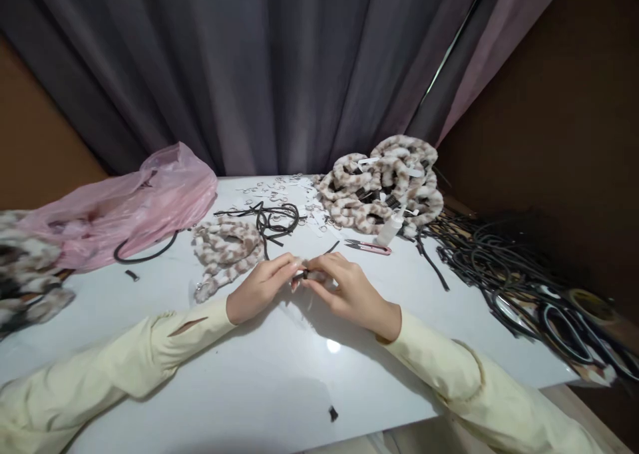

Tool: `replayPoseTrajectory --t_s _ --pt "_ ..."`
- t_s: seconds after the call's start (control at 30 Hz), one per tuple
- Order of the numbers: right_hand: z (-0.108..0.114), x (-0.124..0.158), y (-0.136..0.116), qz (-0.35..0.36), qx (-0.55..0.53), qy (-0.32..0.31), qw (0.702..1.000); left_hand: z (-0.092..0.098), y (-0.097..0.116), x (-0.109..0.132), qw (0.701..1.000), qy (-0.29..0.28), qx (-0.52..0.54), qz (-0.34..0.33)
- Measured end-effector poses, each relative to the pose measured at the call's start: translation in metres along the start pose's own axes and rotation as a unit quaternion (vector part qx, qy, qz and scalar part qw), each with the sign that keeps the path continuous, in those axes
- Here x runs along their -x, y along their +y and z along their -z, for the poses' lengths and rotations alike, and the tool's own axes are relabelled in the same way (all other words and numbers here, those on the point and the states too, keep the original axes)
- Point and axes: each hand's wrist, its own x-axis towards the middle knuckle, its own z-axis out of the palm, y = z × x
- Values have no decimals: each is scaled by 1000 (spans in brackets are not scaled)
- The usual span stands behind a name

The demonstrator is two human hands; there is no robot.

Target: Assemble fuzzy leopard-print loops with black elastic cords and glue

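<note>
My left hand (262, 286) and my right hand (357, 294) meet over the white table, fingertips pinched together. Between them is a small dark piece (305, 275), mostly covered by the fingers, so its exact kind does not show. Something pale hangs just under the fingertips, too blurred to name. Left of my left hand lies a brown-and-white furry strip (227, 244), folded on itself. Black cords (279, 221) lie in loose loops beyond the hands. A pair of pink-handled thread snips (368, 247) rests past my right hand, beside a white squeeze bottle (389, 229).
A pile of furry rings (382, 184) stands at the back right. Black cords (479, 247), scissors (564, 331) and a tape roll (592, 305) crowd the right side. A pink plastic bag (134, 201) lies at left. Small metal hooks (279, 189) are scattered at the back.
</note>
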Motion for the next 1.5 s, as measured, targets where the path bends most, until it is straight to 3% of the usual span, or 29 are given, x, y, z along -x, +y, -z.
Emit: replayPoseTrajectory --t_s 0.07,0.17,0.27,0.4,0.53,0.73,0.87,1.0,1.13,1.23,1.4,1.5 --pt "-1 -1 3 -33 -29 -13 999 0 -5 -3 989 -14 130 71" --pt "-5 -1 9 -7 -30 -34 999 -1 -14 -9 968 -20 229 105" --pt "-9 -1 15 16 -1 -43 999 -1 -18 -13 962 -38 246 110" --pt "-11 0 20 4 7 -12 1000 -1 -16 -15 959 -31 258 115" --pt "-9 -2 20 46 44 21 998 -1 -16 -16 960 -34 250 122" --pt "-5 -3 20 50 54 30 997 0 -17 -18 961 -68 237 128" --pt "-2 -4 16 -75 -95 103 987 1 -17 -19 964 -76 227 118" --pt "10 -8 16 -185 -342 163 907 1 -15 -19 962 -60 227 137" --pt "20 -12 23 -219 -523 85 819 3 -13 -21 961 -45 228 149" --pt "23 -14 30 -233 -567 23 790 6 -13 -23 955 -53 232 177" --pt "27 -13 34 -242 -552 -49 797 9 -14 -24 951 -69 235 187" --pt "29 -13 32 -243 -495 -83 830 10 -16 -26 947 -88 244 191"
